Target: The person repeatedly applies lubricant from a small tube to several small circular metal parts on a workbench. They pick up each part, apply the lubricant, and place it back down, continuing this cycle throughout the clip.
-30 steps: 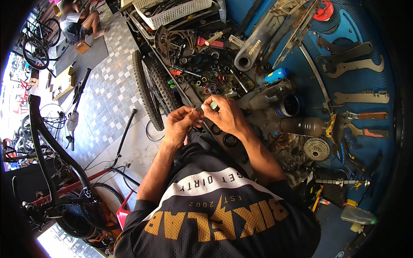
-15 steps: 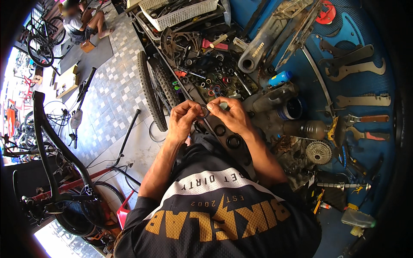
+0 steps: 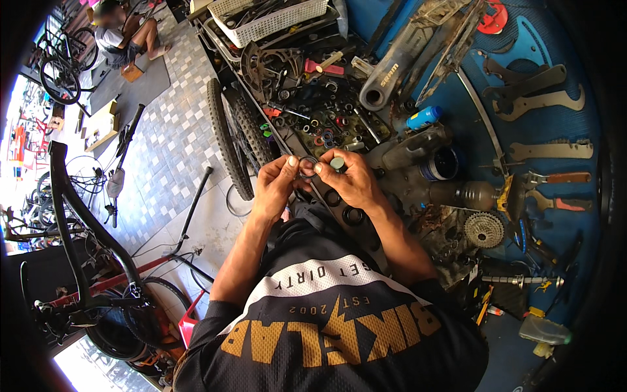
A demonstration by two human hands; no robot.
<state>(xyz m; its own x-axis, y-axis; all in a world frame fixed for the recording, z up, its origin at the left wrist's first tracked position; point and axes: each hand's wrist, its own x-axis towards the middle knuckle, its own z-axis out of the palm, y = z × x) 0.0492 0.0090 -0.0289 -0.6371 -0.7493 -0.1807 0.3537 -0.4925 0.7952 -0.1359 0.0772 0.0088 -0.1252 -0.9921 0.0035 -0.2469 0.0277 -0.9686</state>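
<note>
My left hand and my right hand meet over the bench's near edge. Both pinch a thin dark ring, one from each side, with thumbs uppermost. Its open middle shows between the fingertips. A round greenish-grey end of some object rises among my right hand's fingers; the rest of it is hidden, and I cannot tell whether the hand grips it. Just right of and below the hands lie black rings on the bench.
Small bicycle parts crowd the bench ahead, below a white basket. A crank arm, blue bottle, cassette and wrenches fill the right side. Tyres and a black frame stand left; a person sits beyond.
My fingers have shifted around the ring, and more of it shows between the thumbs. The greenish-grey round end now stands out more fully at my right hand.
</note>
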